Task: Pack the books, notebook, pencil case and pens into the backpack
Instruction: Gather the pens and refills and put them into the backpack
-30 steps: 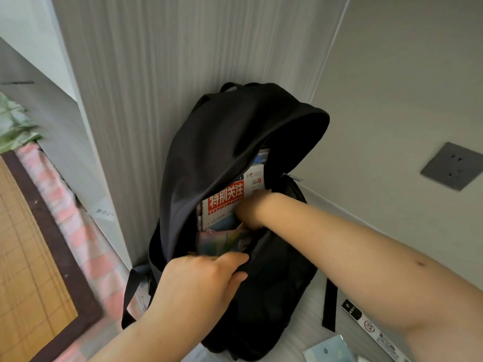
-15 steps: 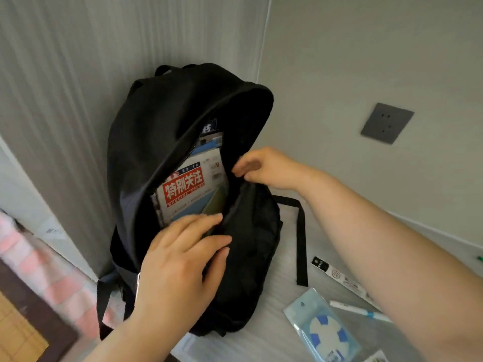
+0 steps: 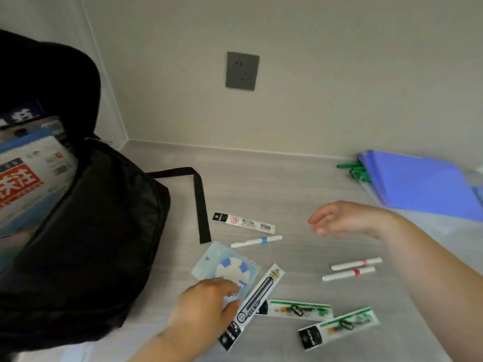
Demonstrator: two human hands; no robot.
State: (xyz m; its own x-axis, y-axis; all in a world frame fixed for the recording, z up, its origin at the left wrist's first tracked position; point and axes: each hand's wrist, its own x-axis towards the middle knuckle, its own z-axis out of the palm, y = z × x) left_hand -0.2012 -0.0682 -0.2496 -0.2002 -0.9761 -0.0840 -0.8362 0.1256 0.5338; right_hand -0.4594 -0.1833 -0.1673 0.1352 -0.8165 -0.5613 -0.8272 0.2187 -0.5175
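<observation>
The black backpack [image 3: 86, 231] stands open at the left, with books [image 3: 31, 176] upright inside it. On the grey desk lie a white pen with a blue band [image 3: 256, 241], two white pens with red bands [image 3: 352, 269] and several flat pen packets [image 3: 251, 307]. My left hand [image 3: 206, 307] rests fingers-down on a pale blue packet with a blue-and-white disc [image 3: 224, 267]; whether it grips the packet is unclear. My right hand [image 3: 342, 220] hovers open above the desk, to the right of the pens, holding nothing.
A purple folder [image 3: 420, 184] lies at the far right with green pens [image 3: 352, 171] beside it. A backpack strap [image 3: 201, 205] trails across the desk. A grey wall socket [image 3: 241, 71] sits on the back wall. The desk corner meets two walls behind the backpack.
Both hands have left the backpack's opening. The view has swung right onto the desk. My left hand came down on the blue packet; my right hand moved out over the pens.
</observation>
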